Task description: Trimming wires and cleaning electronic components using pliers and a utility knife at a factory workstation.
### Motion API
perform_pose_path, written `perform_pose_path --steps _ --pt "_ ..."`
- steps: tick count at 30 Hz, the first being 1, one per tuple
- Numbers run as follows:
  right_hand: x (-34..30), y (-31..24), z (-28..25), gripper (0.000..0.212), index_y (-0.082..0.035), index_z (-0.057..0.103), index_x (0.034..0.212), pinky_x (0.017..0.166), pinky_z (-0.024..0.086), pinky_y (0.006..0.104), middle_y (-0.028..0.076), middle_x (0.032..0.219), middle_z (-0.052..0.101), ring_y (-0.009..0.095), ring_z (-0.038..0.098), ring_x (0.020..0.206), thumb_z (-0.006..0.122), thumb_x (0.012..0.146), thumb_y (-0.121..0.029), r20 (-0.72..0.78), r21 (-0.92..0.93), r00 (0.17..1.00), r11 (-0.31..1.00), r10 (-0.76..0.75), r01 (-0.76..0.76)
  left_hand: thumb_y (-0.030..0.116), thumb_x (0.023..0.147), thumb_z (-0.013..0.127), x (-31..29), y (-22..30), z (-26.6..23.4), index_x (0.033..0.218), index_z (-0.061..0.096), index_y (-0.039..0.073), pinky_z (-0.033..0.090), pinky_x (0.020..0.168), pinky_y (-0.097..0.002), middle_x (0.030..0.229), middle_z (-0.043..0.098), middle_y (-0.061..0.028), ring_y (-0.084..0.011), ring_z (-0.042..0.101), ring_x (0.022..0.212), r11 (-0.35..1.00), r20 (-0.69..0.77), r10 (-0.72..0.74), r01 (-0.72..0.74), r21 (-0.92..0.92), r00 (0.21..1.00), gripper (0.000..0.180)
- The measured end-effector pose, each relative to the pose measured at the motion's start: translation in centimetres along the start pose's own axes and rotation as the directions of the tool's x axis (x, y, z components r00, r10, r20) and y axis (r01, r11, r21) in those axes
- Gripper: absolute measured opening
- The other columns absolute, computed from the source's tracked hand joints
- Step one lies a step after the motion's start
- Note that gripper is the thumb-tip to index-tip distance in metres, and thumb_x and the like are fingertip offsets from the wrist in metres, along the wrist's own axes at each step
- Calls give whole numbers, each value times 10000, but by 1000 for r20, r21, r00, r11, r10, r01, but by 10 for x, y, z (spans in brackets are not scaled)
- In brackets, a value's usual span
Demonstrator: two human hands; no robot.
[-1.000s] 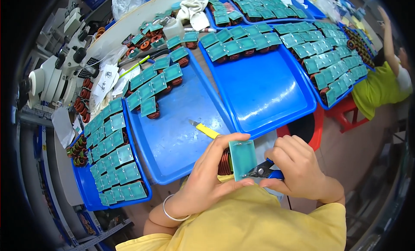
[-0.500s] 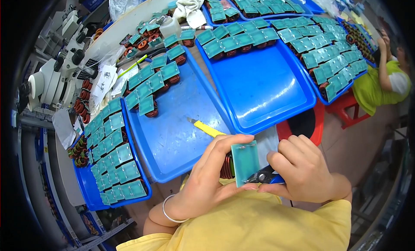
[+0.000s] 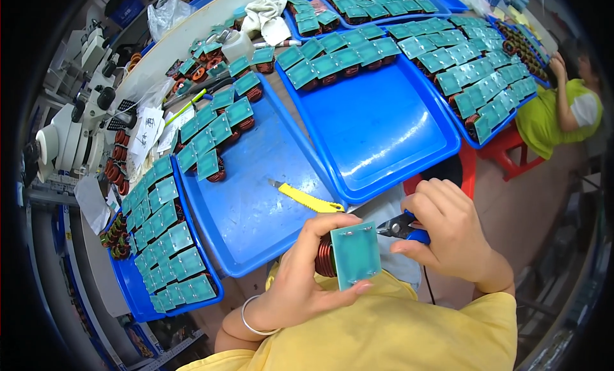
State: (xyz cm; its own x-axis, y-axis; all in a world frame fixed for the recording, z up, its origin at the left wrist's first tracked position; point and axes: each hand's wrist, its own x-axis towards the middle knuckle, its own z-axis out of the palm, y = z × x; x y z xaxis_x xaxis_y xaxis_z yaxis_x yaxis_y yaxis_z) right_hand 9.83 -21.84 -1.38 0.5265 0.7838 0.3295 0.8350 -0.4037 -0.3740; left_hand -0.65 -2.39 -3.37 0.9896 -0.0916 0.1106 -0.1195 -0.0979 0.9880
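A green circuit board with a copper-wound coil (image 3: 357, 255) on its back is pinched in my left hand (image 3: 295, 275), its flat face turned up. Solder spots show along the board's far and near edges. My right hand (image 3: 444, 227) is closed round blue-handled cutting pliers (image 3: 401, 228). The pliers' dark jaws point left, close to the board's far right corner; whether they touch it I cannot tell. Beyond my left hand, a yellow utility knife (image 3: 308, 198) lies in a worn blue tray (image 3: 256, 233).
At the left, a blue tray (image 3: 220, 293) holds rows of similar boards. More boards fill the trays at the right (image 3: 489, 83). A bright blue tray (image 3: 390, 138) has boards along its far end. Microscopes (image 3: 64, 138) stand far left. A person in a yellow-green top (image 3: 556, 118) sits at the right.
The pliers have moved from the board's near edge up to its far right corner. My left hand has turned the board and shifted it slightly nearer; the coil shows more.
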Motion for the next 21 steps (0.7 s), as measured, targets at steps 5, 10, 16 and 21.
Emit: perform_pose_path --steps 5,10,16,21 --pt "-3 0 1 512 -12 509 807 548 335 343 87 694 427 249 428 601 620 720 -504 -18 -6 1000 1000 -8 8 80 666 759 2 2 1 1198 379 4 439 860 -307 1160 459 -150 -246 514 1041 999 40 24 -26 30 999 657" --pt "1 -8 -7 402 -61 510 806 535 341 306 69 705 429 225 456 614 675 697 -412 -7 -7 999 999 -34 34 69 634 774 5 0 1 1176 399 7 427 867 -335 1126 476 -176 -284 506 1034 989 57 124 -128 78 991 663" --pt "3 -11 -5 401 -63 513 821 535 334 304 61 699 417 218 452 615 675 696 -408 -25 -3 998 999 -50 50 67 629 779 6 3 2 1174 402 -2 417 874 -353 1111 483 -178 -304 501 1027 975 79 173 -182 126 982 666" --pt "4 -12 -4 399 -65 514 830 538 332 303 61 704 418 216 453 617 678 694 -403 -9 -4 999 999 -47 47 73 628 783 5 4 1 1175 402 -5 420 867 -357 1105 483 -182 -308 501 1024 975 80 171 -180 129 982 670"
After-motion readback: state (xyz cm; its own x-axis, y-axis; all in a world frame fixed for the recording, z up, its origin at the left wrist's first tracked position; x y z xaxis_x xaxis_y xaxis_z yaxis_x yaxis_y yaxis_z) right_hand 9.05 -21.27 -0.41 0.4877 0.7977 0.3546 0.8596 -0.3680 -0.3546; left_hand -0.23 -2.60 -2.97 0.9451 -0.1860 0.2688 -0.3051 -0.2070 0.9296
